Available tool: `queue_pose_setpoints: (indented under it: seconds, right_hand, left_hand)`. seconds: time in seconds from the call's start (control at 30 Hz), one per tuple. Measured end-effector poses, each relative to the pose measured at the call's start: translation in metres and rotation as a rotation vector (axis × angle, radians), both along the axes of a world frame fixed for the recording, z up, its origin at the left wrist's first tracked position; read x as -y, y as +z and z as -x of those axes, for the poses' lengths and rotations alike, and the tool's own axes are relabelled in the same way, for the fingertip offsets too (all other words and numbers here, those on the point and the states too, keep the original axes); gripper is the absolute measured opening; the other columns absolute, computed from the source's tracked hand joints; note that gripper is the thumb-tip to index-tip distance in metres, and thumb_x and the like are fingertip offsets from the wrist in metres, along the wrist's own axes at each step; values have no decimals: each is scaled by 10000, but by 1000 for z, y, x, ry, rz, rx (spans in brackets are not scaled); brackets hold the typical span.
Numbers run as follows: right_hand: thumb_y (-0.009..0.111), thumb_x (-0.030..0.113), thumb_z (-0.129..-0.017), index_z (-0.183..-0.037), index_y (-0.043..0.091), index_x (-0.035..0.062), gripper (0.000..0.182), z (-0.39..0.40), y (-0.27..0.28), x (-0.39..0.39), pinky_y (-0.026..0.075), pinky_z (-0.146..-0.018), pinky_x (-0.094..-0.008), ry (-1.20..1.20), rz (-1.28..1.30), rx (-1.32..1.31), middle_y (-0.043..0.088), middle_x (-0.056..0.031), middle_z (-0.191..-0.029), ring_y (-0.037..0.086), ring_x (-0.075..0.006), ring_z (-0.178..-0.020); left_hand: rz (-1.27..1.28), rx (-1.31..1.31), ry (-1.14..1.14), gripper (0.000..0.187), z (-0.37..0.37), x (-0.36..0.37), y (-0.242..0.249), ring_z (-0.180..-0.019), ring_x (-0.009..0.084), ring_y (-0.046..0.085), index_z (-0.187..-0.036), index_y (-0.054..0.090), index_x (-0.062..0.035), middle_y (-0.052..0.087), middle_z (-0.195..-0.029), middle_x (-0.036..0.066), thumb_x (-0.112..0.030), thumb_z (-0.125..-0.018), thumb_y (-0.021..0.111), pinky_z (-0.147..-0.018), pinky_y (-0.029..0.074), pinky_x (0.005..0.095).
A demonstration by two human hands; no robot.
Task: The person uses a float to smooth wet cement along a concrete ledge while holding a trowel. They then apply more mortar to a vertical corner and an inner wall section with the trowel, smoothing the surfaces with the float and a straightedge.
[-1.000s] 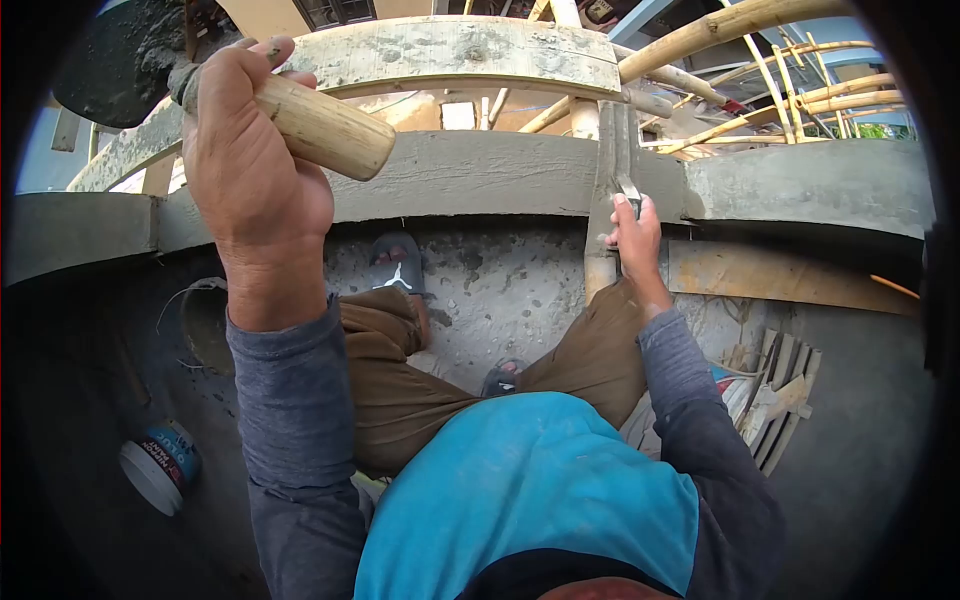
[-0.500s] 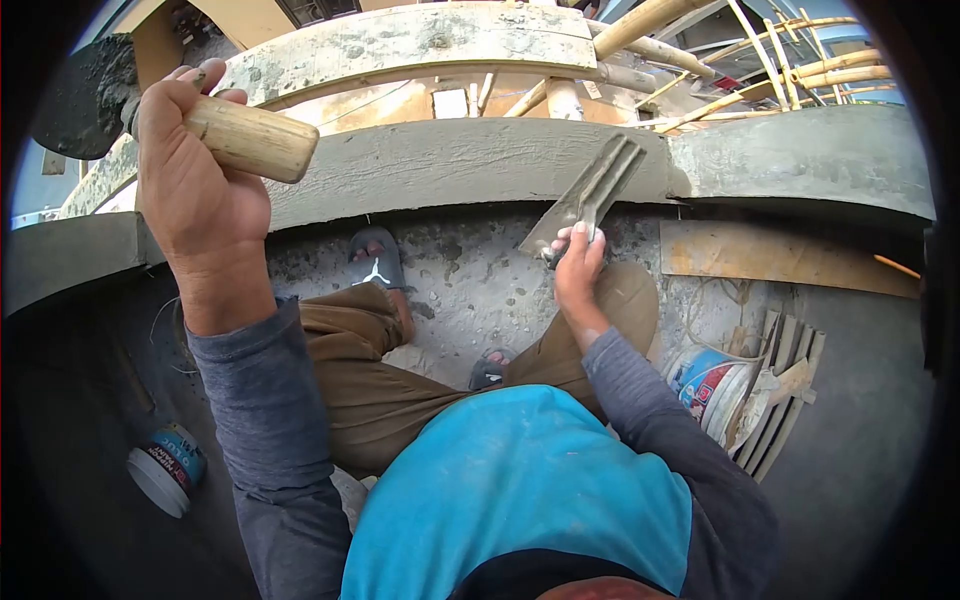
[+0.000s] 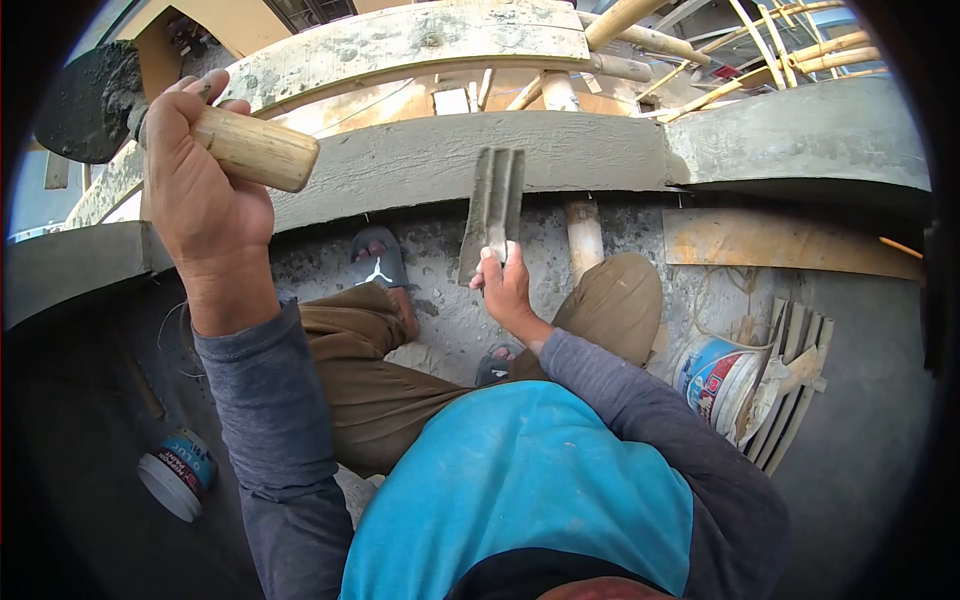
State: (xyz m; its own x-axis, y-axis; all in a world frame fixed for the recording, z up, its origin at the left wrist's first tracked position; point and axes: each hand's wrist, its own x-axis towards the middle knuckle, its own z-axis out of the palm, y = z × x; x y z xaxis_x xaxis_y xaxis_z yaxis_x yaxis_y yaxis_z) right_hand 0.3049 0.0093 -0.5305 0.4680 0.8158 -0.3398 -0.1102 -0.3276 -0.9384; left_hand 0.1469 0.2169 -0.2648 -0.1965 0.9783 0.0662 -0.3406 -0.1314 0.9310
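My left hand [image 3: 205, 200], raised on the left, is closed round the wooden handle of a trowel [image 3: 258, 148]. Wet grey mortar [image 3: 122, 88] clings to its dark blade, which points out to the far left. In my right hand [image 3: 508, 290] is a plastering float [image 3: 490, 205], gripped at its near end. The float's long metal blade stands almost upright in view, its far end overlapping the curved cement ledge [image 3: 400, 158]. Rough plaster texture marks the ledge's surface.
Beyond the ledge run a mortar-spattered plank [image 3: 420, 42] and bamboo poles [image 3: 800, 60]. A paint bucket [image 3: 715, 385] with wooden strips [image 3: 800, 390] beside it stands at right. Another paint bucket [image 3: 178, 473] lies at left. A brown board [image 3: 780, 242] leans under the ledge.
My right hand has swept left along the ledge with the float, which has turned from slanting right to nearly upright. My left hand and the trowel have hardly moved.
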Motion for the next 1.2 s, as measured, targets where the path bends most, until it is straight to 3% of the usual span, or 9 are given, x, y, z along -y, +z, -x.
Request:
queue_pose_setpoints:
  seconds: [0.17,0.47,0.53,0.77,0.9,0.97,1.03,1.07,1.2]
  right_hand:
    - [481,299,-953,-980,383,0,316,-2,12,39,504,-454,-285,-255,176,-184,513,-66,-736,550,-128,-525]
    - [508,329,-939,-940,377,-6,360,3,48,29,485,-420,-282,-116,370,1,532,-88,-753,545,-133,-504]
    - [524,325,-930,-922,392,-10,360,12,66,23,470,-402,-281,203,422,73,541,-85,-712,542,-141,-480]
    - [529,319,-928,-918,403,-2,345,-6,45,39,468,-402,-278,-194,371,47,531,-73,-679,539,-145,-469]
    - [534,347,-925,-910,390,-4,380,14,48,28,463,-404,-293,8,406,31,526,-82,-656,552,-154,-496]
    - [531,320,-929,-967,381,0,355,31,43,22,465,-413,-278,94,412,29,519,-84,-763,530,-133,-508]
    - [535,315,-928,-963,382,0,352,44,41,13,468,-420,-280,331,339,188,529,-82,-759,543,-136,-514]
    - [535,310,-928,-959,381,2,346,44,46,13,469,-424,-283,309,348,65,529,-76,-758,549,-134,-520]
    - [501,317,-938,-959,372,6,337,25,57,22,468,-423,-280,113,423,25,518,-71,-750,532,-129,-516]
  left_hand:
    - [18,8,5,166,6,-1,-2,-790,186,531,-1002,487,-24,577,-963,126,-98,-859,526,-750,485,289]
    - [-19,3,-9,142,7,1,0,-803,187,542,-991,493,-25,579,-968,128,-99,-873,519,-771,486,294]
    - [-7,14,1,149,9,1,0,-806,187,545,-1000,492,-23,580,-974,129,-100,-875,518,-773,487,295]
    - [-30,14,6,163,21,2,0,-808,192,556,-1006,487,-21,592,-981,135,-104,-873,531,-759,498,297]
    - [-22,48,37,161,20,2,2,-817,204,563,-1003,497,-21,595,-977,134,-111,-874,532,-773,496,309]
    - [-37,30,26,168,20,3,2,-823,205,562,-1006,499,-17,593,-981,135,-112,-873,534,-781,494,313]
    - [-51,18,17,174,17,6,2,-829,205,560,-1009,500,-13,591,-986,135,-114,-872,536,-789,492,316]
    - [-55,27,27,178,16,6,3,-835,205,556,-1011,500,-9,586,-1000,137,-110,-868,534,-796,488,318]
    - [-78,-4,68,220,20,3,-1,-850,205,543,-1044,499,12,572,-1033,138,-100,-857,523,-803,479,316]
